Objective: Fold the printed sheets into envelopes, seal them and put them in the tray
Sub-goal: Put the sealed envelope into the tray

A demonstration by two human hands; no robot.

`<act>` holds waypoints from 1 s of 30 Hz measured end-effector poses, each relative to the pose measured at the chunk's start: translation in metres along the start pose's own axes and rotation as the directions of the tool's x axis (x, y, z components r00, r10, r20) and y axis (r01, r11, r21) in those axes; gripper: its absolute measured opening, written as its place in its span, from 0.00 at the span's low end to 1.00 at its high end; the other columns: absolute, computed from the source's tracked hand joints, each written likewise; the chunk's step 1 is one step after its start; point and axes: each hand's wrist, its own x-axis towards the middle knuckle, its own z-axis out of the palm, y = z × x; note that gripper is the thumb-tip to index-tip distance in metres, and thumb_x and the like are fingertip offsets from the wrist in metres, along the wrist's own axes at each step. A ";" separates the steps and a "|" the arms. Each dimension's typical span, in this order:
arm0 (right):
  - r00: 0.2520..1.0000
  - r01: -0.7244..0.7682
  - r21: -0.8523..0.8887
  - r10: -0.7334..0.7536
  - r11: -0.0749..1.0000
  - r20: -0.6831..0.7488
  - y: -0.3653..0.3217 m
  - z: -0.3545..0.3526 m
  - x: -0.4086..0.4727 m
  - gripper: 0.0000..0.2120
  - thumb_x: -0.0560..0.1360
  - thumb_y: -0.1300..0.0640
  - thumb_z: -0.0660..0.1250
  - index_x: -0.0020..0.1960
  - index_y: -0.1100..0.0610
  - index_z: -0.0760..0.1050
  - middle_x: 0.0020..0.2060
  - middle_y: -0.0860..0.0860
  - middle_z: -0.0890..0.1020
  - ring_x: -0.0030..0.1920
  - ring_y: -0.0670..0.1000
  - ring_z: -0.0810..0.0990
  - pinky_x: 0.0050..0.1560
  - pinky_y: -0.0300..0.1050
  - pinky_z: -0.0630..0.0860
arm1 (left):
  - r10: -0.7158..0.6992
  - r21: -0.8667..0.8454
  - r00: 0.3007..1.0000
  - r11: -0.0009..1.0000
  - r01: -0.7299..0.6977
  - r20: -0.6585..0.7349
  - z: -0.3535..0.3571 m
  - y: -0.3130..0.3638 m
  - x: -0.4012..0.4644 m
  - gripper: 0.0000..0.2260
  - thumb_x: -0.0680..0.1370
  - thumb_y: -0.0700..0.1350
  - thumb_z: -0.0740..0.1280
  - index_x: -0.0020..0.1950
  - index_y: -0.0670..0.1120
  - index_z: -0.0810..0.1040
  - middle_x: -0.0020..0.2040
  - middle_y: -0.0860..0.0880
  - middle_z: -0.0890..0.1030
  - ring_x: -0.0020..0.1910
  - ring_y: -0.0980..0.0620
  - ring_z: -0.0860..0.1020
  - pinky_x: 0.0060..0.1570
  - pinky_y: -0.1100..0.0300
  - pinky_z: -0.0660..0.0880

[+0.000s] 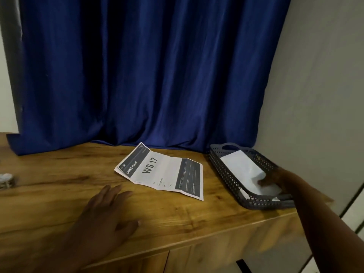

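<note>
A printed sheet (163,172) marked "WS 17" lies creased and unfolded on the wooden cabinet top, with more sheets showing under its left edge. A grey perforated tray (222,170) stands to its right, holding a white folded envelope (242,168). My right hand (273,179) reaches into the tray, its fingers resting on the envelope's near end; the hand is blurred. My left hand (106,211) lies flat on the wood with spread fingers, to the left of and nearer than the sheet, holding nothing.
A blue curtain (147,75) hangs behind the cabinet top (59,184). A roll of tape (6,181) sits at the far left edge. A pale wall (315,95) closes off the right side beyond the tray. The cabinet's front edge runs below my left hand.
</note>
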 end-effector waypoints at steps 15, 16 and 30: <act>0.891 0.299 -0.383 -0.400 0.874 -0.217 -0.061 0.011 -0.025 0.10 0.77 0.51 0.70 0.55 0.55 0.80 0.48 0.57 0.84 0.43 0.53 0.81 0.41 0.46 0.77 | 0.022 0.009 0.999 1.000 -0.022 0.039 -0.008 0.005 -0.002 0.45 0.65 0.78 0.39 0.79 0.62 0.56 0.81 0.58 0.54 0.80 0.54 0.50 0.79 0.53 0.47; 0.861 0.375 -0.367 -0.466 0.851 -0.202 -0.073 0.016 -0.031 0.06 0.78 0.52 0.69 0.51 0.53 0.80 0.46 0.55 0.84 0.40 0.50 0.80 0.39 0.45 0.77 | 0.025 0.018 0.999 1.000 -0.025 0.036 -0.008 0.005 -0.003 0.44 0.65 0.78 0.39 0.78 0.62 0.57 0.81 0.58 0.54 0.80 0.54 0.50 0.78 0.53 0.47; 0.588 0.807 -0.237 -0.775 0.542 0.229 -0.140 0.241 -0.152 0.31 0.76 0.32 0.59 0.74 0.46 0.65 0.75 0.52 0.68 0.73 0.54 0.67 0.69 0.55 0.67 | 0.009 -0.022 1.000 1.000 -0.008 0.026 -0.002 0.002 -0.002 0.39 0.69 0.78 0.47 0.78 0.63 0.59 0.81 0.56 0.56 0.80 0.54 0.51 0.78 0.54 0.46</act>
